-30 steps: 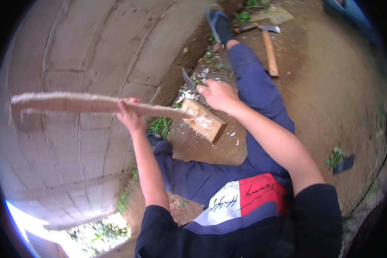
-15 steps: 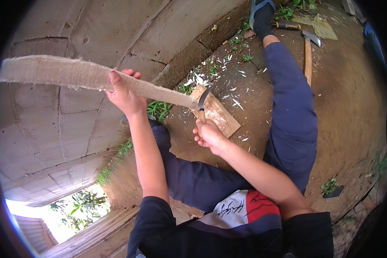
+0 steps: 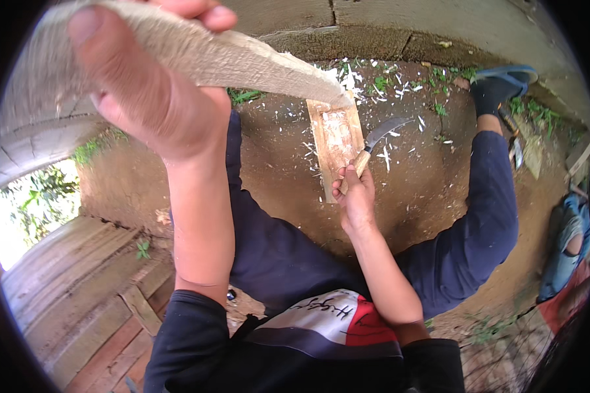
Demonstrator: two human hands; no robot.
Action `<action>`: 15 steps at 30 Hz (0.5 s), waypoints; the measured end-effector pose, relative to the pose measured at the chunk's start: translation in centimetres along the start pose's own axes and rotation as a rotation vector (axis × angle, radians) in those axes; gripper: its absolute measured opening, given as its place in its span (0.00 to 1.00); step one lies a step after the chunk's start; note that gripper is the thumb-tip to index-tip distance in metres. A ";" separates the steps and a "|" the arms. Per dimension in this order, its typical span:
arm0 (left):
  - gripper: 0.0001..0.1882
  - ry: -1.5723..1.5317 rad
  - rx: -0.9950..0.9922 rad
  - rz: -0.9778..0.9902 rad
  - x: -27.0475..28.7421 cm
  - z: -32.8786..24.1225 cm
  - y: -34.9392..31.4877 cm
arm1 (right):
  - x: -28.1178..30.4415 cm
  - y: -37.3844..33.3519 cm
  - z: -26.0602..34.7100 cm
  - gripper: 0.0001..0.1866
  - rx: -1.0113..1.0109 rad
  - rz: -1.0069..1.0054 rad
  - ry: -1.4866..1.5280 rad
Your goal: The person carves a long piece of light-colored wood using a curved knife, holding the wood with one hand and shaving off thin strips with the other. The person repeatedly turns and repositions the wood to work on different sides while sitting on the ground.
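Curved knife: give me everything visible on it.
The curved knife has a grey, metallic-looking blade that bends to a narrow tip, a dark collar and a pale, wood-like handle. The right hand grips the handle, hiding its lower end. The blade slants up and rightward in the picture, apart from the long plank. Whether the handle touches the wooden block is unclear.

The board [image 3: 262,65] runs from the left hand [image 3: 151,108] to the far end of the block [image 3: 337,141], with the knife [image 3: 371,145] in the right hand [image 3: 358,198] at the block's right edge and shavings [image 3: 349,80] on the ground [image 3: 426,187] before the wall [image 3: 439,25].
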State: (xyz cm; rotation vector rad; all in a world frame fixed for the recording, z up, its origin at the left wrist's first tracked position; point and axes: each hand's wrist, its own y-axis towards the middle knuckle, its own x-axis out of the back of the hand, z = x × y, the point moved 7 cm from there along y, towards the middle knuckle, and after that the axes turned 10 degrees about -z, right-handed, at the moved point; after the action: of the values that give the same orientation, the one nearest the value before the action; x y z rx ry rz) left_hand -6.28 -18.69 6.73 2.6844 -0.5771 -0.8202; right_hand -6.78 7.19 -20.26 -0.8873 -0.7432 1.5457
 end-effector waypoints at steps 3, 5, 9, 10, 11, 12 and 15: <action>0.29 0.097 -0.108 -0.012 0.9 0.0 0.4 | -0.1 -0.5 0.9 0.08 0.050 0.020 0.005; 0.29 0.145 -0.174 -0.042 0.1 0.3 -0.4 | -0.4 -2.9 3.8 0.10 0.059 0.053 0.041; 0.23 -0.046 -0.080 -0.142 -3.1 1.7 -1.5 | -1.3 -9.8 18.2 0.19 0.648 0.241 -0.067; 0.21 -0.023 -0.065 -0.224 -3.7 1.6 -1.1 | -2.0 -11.2 21.9 0.21 0.817 0.249 -0.143; 0.21 -0.029 -0.076 -0.046 -3.6 1.8 -0.3 | -3.0 -12.7 25.0 0.20 0.850 0.341 -0.192; 0.20 -0.040 -0.084 0.142 -3.7 2.0 0.4 | -3.8 -13.6 27.7 0.20 0.884 0.388 -0.181; 0.25 0.079 -0.144 0.183 -4.8 1.7 1.7 | -7.1 -15.0 31.1 0.20 1.039 0.362 -0.268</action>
State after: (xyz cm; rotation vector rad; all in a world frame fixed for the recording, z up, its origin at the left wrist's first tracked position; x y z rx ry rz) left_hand -11.39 -18.29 8.21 2.4777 -0.7040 -0.6756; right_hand -25.36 2.86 9.41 -0.0230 0.1185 2.0605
